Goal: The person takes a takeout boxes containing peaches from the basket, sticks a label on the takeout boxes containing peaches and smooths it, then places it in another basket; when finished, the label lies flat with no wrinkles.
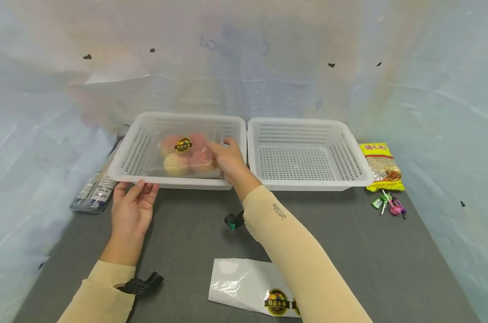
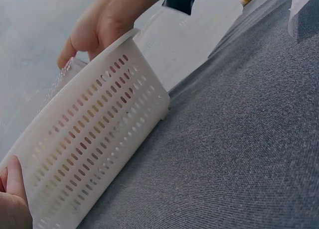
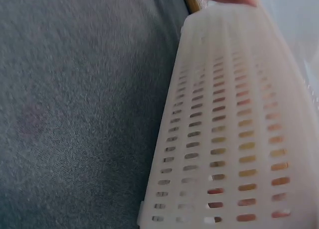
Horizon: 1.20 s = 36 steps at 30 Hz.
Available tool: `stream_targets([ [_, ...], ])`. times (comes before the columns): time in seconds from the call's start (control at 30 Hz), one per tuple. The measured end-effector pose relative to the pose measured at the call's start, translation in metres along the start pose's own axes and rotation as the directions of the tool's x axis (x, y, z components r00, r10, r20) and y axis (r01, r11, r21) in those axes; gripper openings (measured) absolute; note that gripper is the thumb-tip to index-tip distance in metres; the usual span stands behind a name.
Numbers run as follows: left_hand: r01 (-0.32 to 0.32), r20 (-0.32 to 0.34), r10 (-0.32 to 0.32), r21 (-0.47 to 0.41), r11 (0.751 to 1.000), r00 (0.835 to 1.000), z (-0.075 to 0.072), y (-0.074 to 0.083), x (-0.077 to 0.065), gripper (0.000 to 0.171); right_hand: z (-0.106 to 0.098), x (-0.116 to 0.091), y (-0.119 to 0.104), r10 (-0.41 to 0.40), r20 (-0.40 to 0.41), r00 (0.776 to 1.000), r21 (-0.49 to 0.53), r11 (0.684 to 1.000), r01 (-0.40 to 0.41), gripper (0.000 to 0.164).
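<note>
In the head view, a clear plastic fruit box (image 1: 189, 157) with a round black-and-gold label sits inside the left white basket (image 1: 175, 182). Several reddish and yellowish fruits show through it. My right hand (image 1: 232, 163) reaches over the basket's front rim and pinches the right end of the box. At the front left, my left hand (image 1: 132, 211) holds the basket's rim, palm up, with the thumb on the rim and the fingers curled below. Close up, the left wrist view shows the basket's slotted wall (image 2: 94, 134) and the right hand (image 2: 104, 27) above its far end.
A second white basket (image 1: 296, 163) adjoins on the right, with a yellow pasta bag (image 1: 383, 166) and several small candies (image 1: 389, 205) past it. Dark-and-clear packaging (image 1: 96, 193) lies left. A white labelled bag (image 1: 244, 282) lies near the front, partly under the right arm.
</note>
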<state>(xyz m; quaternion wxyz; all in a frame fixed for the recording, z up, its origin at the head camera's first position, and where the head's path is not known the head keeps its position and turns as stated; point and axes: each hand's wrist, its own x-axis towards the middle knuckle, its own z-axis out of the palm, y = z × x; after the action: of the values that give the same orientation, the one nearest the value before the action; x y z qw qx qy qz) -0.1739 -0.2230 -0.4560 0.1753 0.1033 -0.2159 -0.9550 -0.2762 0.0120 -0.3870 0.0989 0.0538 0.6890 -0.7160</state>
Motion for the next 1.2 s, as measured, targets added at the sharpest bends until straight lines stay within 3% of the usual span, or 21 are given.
stream_targets([
  [0.2,0.020,-0.025,-0.019,0.037,0.999,1.000,0.000,-0.003,0.000,0.031,0.000,0.008,0.009,0.048,0.047,0.998,-0.024,0.999,-0.047,0.064],
  [0.3,0.031,-0.032,-0.030,0.031,0.999,0.999,-0.001,-0.005,0.000,0.031,-0.001,0.010,0.010,0.003,0.009,1.000,-0.086,0.996,-0.002,0.067],
  [0.43,0.026,-0.027,-0.025,0.033,0.999,0.999,0.000,-0.007,0.000,0.030,-0.003,0.010,0.009,-0.090,0.001,0.996,-0.211,0.974,0.088,0.055],
  [0.63,0.023,-0.010,-0.023,0.046,0.999,1.000,0.000,-0.009,0.002,0.030,-0.014,0.001,0.007,-0.277,0.103,0.955,-0.398,0.869,0.295,0.044],
  [0.73,0.019,-0.018,-0.019,0.044,0.999,1.000,0.001,-0.010,0.003,0.029,-0.028,-0.009,0.002,-0.325,0.229,0.918,-0.466,0.791,0.396,0.038],
  [0.87,0.023,-0.033,-0.022,0.043,0.999,0.999,0.002,-0.008,0.004,0.028,-0.055,-0.028,-0.003,-0.365,0.380,0.850,-0.508,0.685,0.522,0.035],
  [1.0,0.027,-0.054,-0.025,0.047,0.999,0.998,0.002,-0.004,0.003,0.028,-0.088,-0.048,-0.005,-0.393,0.418,0.819,-0.504,0.650,0.569,0.035],
  [1.2,0.042,-0.075,-0.036,0.082,0.996,0.997,0.000,-0.001,0.001,0.029,-0.141,-0.072,-0.017,-0.385,0.385,0.838,-0.530,0.651,0.543,0.035],
])
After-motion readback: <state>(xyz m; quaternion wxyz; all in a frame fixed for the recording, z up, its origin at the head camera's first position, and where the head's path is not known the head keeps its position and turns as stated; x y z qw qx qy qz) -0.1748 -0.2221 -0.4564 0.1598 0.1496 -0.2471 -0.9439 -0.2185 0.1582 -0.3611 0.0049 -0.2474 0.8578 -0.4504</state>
